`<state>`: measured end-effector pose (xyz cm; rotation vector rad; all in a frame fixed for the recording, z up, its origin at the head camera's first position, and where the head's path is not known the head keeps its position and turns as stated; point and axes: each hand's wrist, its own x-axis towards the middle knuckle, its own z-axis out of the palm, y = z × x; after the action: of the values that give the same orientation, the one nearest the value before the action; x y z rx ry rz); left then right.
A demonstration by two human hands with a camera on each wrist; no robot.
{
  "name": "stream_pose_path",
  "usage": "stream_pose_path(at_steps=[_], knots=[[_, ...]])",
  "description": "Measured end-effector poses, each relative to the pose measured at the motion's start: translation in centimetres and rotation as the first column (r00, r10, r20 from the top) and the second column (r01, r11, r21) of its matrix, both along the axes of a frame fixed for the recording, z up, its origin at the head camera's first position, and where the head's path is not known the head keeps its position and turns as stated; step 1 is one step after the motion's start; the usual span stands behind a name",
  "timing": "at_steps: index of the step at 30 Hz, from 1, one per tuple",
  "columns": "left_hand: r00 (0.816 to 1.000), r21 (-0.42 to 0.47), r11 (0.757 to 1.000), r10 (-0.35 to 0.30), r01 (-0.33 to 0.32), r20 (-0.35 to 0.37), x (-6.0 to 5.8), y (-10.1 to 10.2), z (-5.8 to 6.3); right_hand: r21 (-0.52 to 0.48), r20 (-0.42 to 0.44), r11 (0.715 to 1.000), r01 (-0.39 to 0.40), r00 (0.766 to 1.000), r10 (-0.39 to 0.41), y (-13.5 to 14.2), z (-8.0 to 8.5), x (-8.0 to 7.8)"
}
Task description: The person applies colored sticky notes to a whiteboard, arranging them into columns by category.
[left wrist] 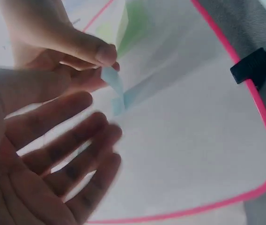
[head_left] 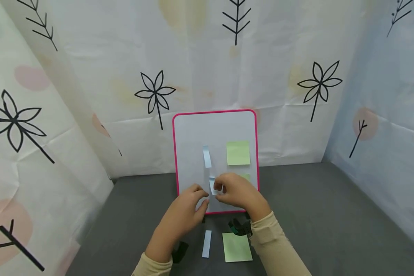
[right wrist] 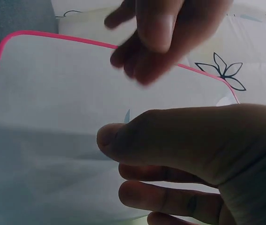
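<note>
A small whiteboard [head_left: 191, 134] with a pink rim leans upright against the patterned backdrop. My right hand [head_left: 239, 193] is at its lower half, where thumb and forefinger pinch one end of a light blue paper strip [left wrist: 112, 77]. That strip curls away from the board, with its other end against the surface. To its left my left hand [head_left: 184, 209] hovers, holding nothing, fingers spread and slightly bent in the left wrist view. Another blue strip [head_left: 207, 156] and a green sticky note [head_left: 238, 153] are on the board above. My right hand partly hides a second green note [head_left: 245, 177].
On the dark grey table [head_left: 310, 214], in front of the board, lie a loose blue strip [head_left: 206, 243] and a green sticky note [head_left: 237, 247]. A black clip [left wrist: 247, 65] sits on the board's rim. White cloth walls [head_left: 207, 76] with plant drawings surround the table.
</note>
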<state>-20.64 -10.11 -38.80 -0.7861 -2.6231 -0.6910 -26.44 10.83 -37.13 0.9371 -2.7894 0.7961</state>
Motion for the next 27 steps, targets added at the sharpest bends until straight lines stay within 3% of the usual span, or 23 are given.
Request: stream_pose_path(at_steps=[5,8,13,27], knots=[[0.998,-0.031,0.999,0.033,-0.034,-0.062,-2.0,0.7,-1.4,0.016,0.002,1.0,-0.006,1.0,0.005,-0.1,-0.4,-0.2],[0.995,-0.058,0.997,0.053,-0.058,-0.086,-2.6,0.9,-2.0,0.026,0.009,1.0,-0.004,1.0,0.004,-0.2,-0.5,-0.3],[0.991,-0.084,0.991,0.097,-0.105,-0.088,-2.9,0.9,-2.6,0.044,0.016,0.999,-0.014,1.0,0.013,-0.2,-0.3,-0.5],[0.988,-0.205,0.968,0.128,-0.142,-0.082,-2.9,1.8,-3.8,0.068,-0.001,0.997,-0.023,1.0,0.023,0.1,-0.3,-0.8]])
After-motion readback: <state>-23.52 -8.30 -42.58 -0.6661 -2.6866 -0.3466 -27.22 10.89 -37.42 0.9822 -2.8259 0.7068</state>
